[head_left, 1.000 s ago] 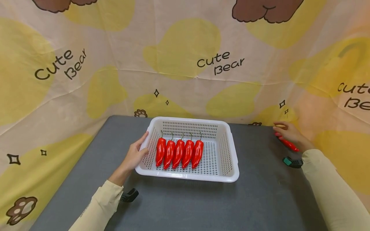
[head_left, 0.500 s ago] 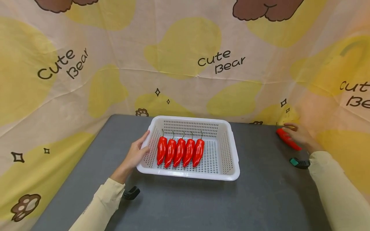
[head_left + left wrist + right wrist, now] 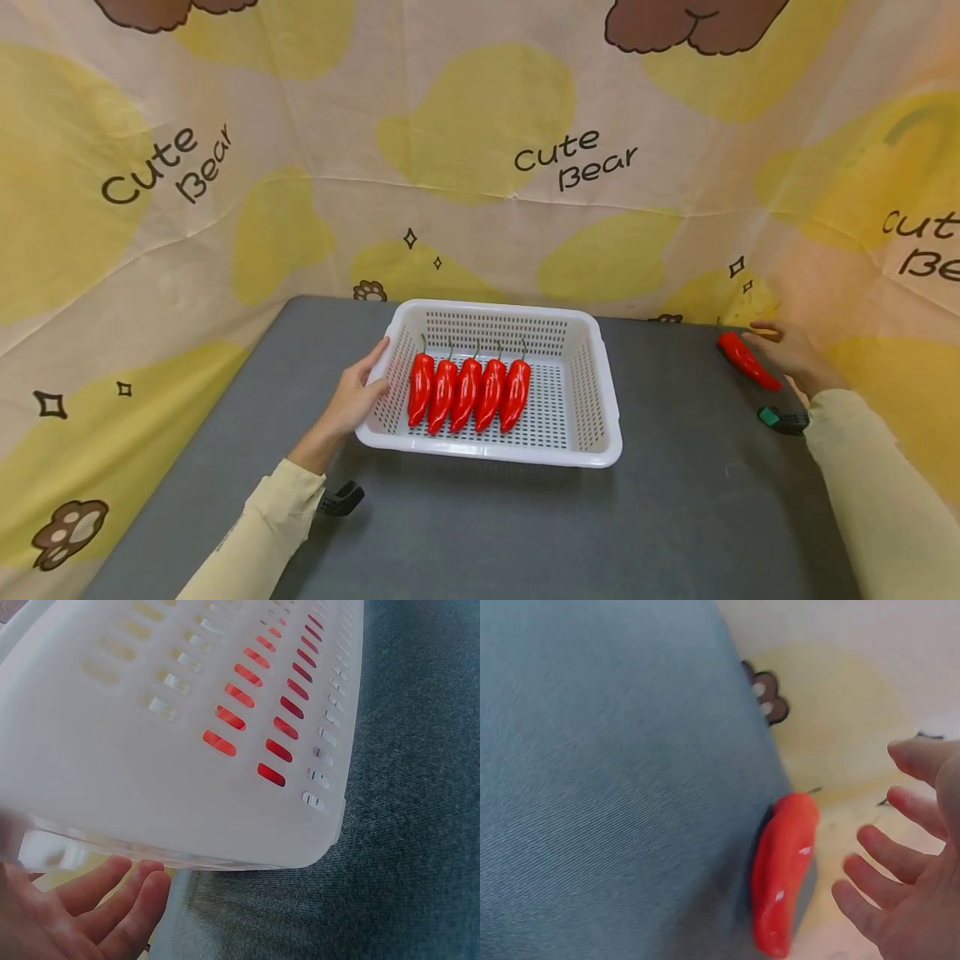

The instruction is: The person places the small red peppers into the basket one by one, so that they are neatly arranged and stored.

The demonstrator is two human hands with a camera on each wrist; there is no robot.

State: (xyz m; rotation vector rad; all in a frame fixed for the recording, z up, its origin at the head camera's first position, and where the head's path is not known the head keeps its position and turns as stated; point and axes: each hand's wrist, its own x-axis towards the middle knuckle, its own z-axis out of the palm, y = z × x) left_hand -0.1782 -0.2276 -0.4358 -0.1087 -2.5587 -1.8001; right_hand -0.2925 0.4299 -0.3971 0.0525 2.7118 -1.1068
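A white plastic basket [image 3: 491, 455] holds several red chili peppers [image 3: 467, 395] in a row, stems toward the far side. My left hand [image 3: 351, 402] grips the basket's left rim, thumb over the edge. In the left wrist view its fingers [image 3: 124, 915] lie along the outside, and red shows through the slots of the basket wall [image 3: 150, 787]. At the table's far right lies a single red chili pepper [image 3: 748, 362]. My right hand [image 3: 797, 358] is just right of it. The right wrist view shows the spread fingers [image 3: 900, 859] apart from that pepper [image 3: 784, 874].
The dark grey table [image 3: 480, 533] meets a patterned cloth [image 3: 465, 125] at the back and right. Black wrist devices [image 3: 341, 500] sit beneath both sleeves. The lone pepper lies near the table's right edge.
My right hand has drawn back to the right from the lone pepper, uncovering more of it. That pepper shifted slightly rightward early on. The left hand and basket keep their places.
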